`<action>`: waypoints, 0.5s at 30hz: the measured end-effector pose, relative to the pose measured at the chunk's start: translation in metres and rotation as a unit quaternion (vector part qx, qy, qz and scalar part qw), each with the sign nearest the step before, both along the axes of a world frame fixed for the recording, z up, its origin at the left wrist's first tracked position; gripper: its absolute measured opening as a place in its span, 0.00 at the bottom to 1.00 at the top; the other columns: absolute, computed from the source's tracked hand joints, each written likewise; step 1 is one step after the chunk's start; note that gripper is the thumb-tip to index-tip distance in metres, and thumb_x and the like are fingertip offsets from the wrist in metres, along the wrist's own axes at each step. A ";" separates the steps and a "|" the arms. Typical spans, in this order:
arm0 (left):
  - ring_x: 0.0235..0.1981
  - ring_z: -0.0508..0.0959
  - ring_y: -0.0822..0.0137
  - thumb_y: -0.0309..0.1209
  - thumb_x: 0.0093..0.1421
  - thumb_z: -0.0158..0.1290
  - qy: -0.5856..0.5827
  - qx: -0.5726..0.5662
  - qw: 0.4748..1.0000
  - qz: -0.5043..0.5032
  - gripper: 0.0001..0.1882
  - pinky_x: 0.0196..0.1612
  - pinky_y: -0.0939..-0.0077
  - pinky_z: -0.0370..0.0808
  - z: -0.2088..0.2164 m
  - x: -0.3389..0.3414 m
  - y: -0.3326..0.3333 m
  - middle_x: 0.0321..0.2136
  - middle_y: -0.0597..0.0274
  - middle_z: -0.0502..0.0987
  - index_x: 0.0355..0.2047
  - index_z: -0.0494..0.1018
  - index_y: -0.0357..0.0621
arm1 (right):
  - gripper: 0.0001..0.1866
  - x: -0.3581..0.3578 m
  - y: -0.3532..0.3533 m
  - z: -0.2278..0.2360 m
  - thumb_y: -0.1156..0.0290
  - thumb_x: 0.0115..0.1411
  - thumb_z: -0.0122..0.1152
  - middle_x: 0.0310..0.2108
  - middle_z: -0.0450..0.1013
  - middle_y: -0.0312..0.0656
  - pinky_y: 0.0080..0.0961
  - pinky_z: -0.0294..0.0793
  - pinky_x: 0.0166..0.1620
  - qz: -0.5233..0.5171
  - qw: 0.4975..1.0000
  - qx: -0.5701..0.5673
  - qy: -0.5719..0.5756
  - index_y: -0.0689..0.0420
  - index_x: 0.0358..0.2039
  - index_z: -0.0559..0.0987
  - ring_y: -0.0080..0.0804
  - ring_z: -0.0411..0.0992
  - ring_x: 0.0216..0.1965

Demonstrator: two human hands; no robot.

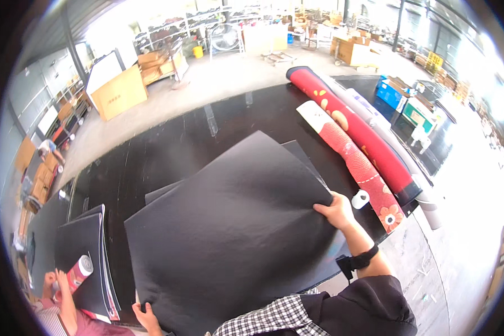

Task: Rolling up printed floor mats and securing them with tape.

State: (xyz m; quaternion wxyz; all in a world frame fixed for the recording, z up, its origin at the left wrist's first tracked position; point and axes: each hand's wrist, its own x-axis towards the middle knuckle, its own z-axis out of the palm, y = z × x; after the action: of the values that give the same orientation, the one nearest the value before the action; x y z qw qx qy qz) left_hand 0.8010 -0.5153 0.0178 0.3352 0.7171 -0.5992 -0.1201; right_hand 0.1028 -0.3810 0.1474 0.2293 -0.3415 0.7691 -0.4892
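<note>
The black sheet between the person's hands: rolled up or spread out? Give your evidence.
Spread out: the black sheet shows one broad face, corners apart, with the left hand and right hand at separate edges.

Blk sheet (224, 224), blk/wht checked cloth (269, 318), red roll (361, 138) w/ yel. & peach motifs

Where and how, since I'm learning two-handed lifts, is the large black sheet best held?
I'd take the black sheet by its opposite left and right edges, coming from outside each, thumbs above, fingers beneath: it is broad, thin and gently rippled, so a one-sided grip might let it sag. The right hand and left hand are at those edges.
</note>
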 end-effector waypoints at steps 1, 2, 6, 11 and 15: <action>0.42 0.69 0.59 0.26 0.57 0.59 0.049 -0.040 0.998 -0.026 0.17 0.53 0.68 0.65 -0.006 -0.010 -0.004 0.37 0.55 0.70 0.42 0.65 0.34 | 0.21 -0.005 0.013 0.002 0.64 0.49 0.70 0.32 0.80 0.46 0.30 0.75 0.44 -0.041 0.998 0.031 0.045 0.58 0.43 0.81 0.38 0.79 0.36; 0.41 0.68 0.60 0.26 0.58 0.58 0.083 -0.053 0.994 -0.045 0.16 0.52 0.68 0.65 -0.028 -0.006 -0.013 0.36 0.56 0.69 0.42 0.65 0.34 | 0.21 -0.009 0.024 0.003 0.63 0.49 0.70 0.32 0.80 0.47 0.31 0.75 0.44 -0.081 0.991 0.064 0.088 0.57 0.43 0.81 0.39 0.79 0.37; 0.39 0.68 0.62 0.29 0.61 0.57 0.076 0.021 0.994 -0.082 0.15 0.49 0.69 0.66 -0.026 -0.063 -0.038 0.35 0.55 0.68 0.40 0.64 0.35 | 0.27 -0.041 0.063 -0.075 0.56 0.51 0.69 0.45 0.77 0.51 0.38 0.73 0.52 -0.095 0.915 0.341 0.192 0.55 0.50 0.76 0.46 0.75 0.49; 0.35 0.70 0.58 0.39 0.61 0.57 0.053 0.133 0.987 -0.072 0.18 0.45 0.65 0.69 -0.037 -0.026 -0.034 0.32 0.53 0.71 0.37 0.67 0.35 | 0.32 -0.034 0.063 -0.086 0.52 0.55 0.65 0.50 0.74 0.52 0.40 0.71 0.54 -0.122 0.925 0.316 0.171 0.55 0.55 0.70 0.49 0.72 0.53; 0.37 0.73 0.48 0.40 0.56 0.62 -0.059 0.032 0.990 -0.121 0.21 0.44 0.58 0.69 -0.015 -0.054 -0.036 0.33 0.46 0.74 0.35 0.69 0.34 | 0.29 -0.036 0.068 -0.072 0.56 0.55 0.66 0.49 0.75 0.52 0.40 0.71 0.53 -0.082 0.920 0.320 0.209 0.55 0.54 0.70 0.49 0.73 0.52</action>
State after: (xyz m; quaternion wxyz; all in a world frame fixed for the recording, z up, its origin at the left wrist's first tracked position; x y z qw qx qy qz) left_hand 0.7472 -0.5516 0.0029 0.2589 0.6553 -0.6963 -0.1365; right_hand 0.0663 -0.3134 0.0755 0.1193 -0.2807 0.9402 -0.1514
